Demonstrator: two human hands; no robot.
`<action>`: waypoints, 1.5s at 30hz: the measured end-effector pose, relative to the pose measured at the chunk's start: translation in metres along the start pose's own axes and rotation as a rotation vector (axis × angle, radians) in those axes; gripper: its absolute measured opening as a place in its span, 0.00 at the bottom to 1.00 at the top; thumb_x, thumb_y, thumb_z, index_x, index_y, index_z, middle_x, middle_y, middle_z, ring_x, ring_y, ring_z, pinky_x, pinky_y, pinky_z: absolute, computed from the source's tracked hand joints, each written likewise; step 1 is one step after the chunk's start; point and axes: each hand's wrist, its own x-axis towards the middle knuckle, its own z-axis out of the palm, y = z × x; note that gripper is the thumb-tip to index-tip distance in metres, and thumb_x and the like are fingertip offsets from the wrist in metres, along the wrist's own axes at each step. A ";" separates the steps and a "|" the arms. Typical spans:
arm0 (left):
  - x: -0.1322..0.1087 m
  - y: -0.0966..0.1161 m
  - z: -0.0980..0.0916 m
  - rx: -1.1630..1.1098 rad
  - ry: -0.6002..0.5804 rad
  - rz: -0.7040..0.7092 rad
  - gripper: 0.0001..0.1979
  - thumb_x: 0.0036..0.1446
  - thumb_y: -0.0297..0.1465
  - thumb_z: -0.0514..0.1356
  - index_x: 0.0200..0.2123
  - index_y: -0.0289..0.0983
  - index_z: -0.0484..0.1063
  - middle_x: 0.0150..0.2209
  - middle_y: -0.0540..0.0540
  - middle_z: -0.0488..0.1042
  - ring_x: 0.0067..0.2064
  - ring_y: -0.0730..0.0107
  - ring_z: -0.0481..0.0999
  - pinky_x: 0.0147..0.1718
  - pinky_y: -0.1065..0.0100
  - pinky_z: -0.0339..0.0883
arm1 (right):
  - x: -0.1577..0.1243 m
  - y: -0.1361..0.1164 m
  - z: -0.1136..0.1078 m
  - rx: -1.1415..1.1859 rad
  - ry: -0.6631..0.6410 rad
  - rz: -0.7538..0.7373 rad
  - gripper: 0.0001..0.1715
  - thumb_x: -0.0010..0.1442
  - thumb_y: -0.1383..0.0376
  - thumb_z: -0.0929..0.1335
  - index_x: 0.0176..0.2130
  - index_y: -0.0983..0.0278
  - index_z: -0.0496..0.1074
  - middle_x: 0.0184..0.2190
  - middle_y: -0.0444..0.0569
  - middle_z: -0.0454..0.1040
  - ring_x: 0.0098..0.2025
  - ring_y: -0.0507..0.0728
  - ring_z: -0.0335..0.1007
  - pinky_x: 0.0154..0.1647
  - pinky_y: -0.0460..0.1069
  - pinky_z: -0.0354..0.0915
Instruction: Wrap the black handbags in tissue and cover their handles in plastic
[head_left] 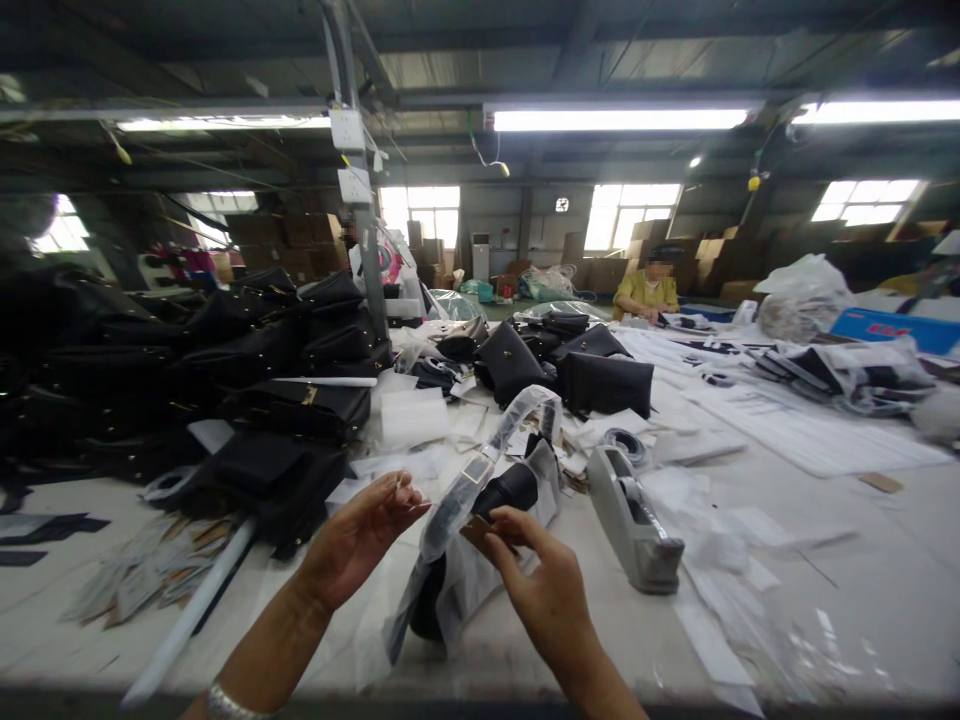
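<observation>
My left hand (360, 535) is raised above the white table (862, 590), thumb and fingers pinched on a small clear bit, probably tape, too small to name. My right hand (544, 580) grips the metal fitting of a black bag strap (506, 490) wrapped in clear plastic film (450, 515). The wrapped strap runs from near the table edge up toward a loop of plastic (536, 405). The two hands are a short way apart, with the plastic between them.
A grey tape dispenser (634, 520) stands just right of my right hand. Black bags (247, 370) pile up at left, more black bags (592, 375) in the middle. White papers and plastic litter the table. A person in a yellow top (645, 290) works at the far end.
</observation>
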 end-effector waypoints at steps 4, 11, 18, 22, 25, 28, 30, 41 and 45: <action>0.000 -0.007 0.011 0.103 0.021 0.039 0.17 0.50 0.29 0.71 0.45 0.38 0.79 0.35 0.48 0.80 0.40 0.69 0.79 0.51 0.68 0.69 | 0.005 -0.017 0.002 0.320 0.050 0.043 0.10 0.59 0.58 0.71 0.38 0.62 0.75 0.35 0.48 0.79 0.39 0.57 0.78 0.41 0.47 0.73; 0.003 -0.002 0.030 0.679 -0.057 0.205 0.15 0.52 0.37 0.68 0.42 0.37 0.81 0.34 0.44 0.82 0.33 0.66 0.78 0.40 0.65 0.71 | 0.025 -0.036 0.012 0.418 0.003 -0.064 0.24 0.56 0.63 0.74 0.53 0.58 0.71 0.34 0.43 0.78 0.36 0.55 0.79 0.44 0.48 0.74; -0.002 0.010 0.044 0.932 -0.035 0.373 0.09 0.49 0.34 0.69 0.35 0.37 0.81 0.35 0.46 0.82 0.37 0.63 0.79 0.40 0.67 0.70 | 0.042 -0.048 0.006 -0.057 -0.056 -0.231 0.41 0.56 0.65 0.73 0.65 0.56 0.59 0.26 0.40 0.76 0.28 0.54 0.73 0.33 0.46 0.69; -0.004 0.011 0.051 0.993 -0.072 0.444 0.07 0.52 0.32 0.68 0.36 0.39 0.80 0.35 0.48 0.82 0.37 0.65 0.79 0.41 0.68 0.70 | 0.049 -0.060 0.002 -0.276 -0.159 -0.331 0.49 0.56 0.67 0.71 0.69 0.53 0.50 0.30 0.42 0.78 0.30 0.56 0.75 0.33 0.48 0.68; -0.006 0.013 0.057 1.068 -0.076 0.555 0.06 0.52 0.27 0.68 0.36 0.40 0.80 0.35 0.49 0.81 0.37 0.67 0.79 0.40 0.70 0.70 | 0.055 -0.069 0.000 -0.414 -0.239 -0.358 0.53 0.54 0.70 0.71 0.70 0.53 0.45 0.28 0.42 0.79 0.30 0.58 0.76 0.32 0.48 0.66; -0.008 0.017 0.061 1.154 -0.186 0.680 0.10 0.55 0.22 0.63 0.38 0.42 0.79 0.37 0.50 0.80 0.39 0.69 0.78 0.40 0.71 0.70 | 0.060 -0.075 -0.003 -0.473 -0.305 -0.385 0.55 0.53 0.72 0.71 0.70 0.52 0.45 0.30 0.44 0.79 0.31 0.59 0.76 0.32 0.49 0.65; -0.010 0.020 0.062 1.255 -0.307 0.744 0.15 0.58 0.20 0.60 0.42 0.44 0.78 0.40 0.50 0.79 0.41 0.70 0.78 0.41 0.71 0.70 | 0.060 -0.075 -0.005 -0.417 -0.349 -0.390 0.54 0.53 0.74 0.70 0.70 0.52 0.47 0.33 0.46 0.79 0.32 0.59 0.75 0.34 0.49 0.65; -0.018 0.003 0.049 1.471 -0.048 0.911 0.22 0.61 0.30 0.61 0.58 0.46 0.65 0.35 0.52 0.76 0.35 0.72 0.77 0.39 0.71 0.71 | 0.038 -0.057 0.003 1.092 -0.198 0.493 0.34 0.54 0.61 0.75 0.58 0.61 0.68 0.43 0.49 0.79 0.46 0.55 0.75 0.52 0.50 0.66; -0.019 0.003 0.042 1.203 0.151 0.587 0.23 0.58 0.36 0.64 0.56 0.42 0.68 0.36 0.50 0.78 0.38 0.68 0.79 0.40 0.69 0.73 | 0.036 -0.048 0.006 0.981 -0.114 0.440 0.27 0.54 0.57 0.74 0.52 0.65 0.73 0.35 0.49 0.79 0.39 0.56 0.77 0.46 0.50 0.70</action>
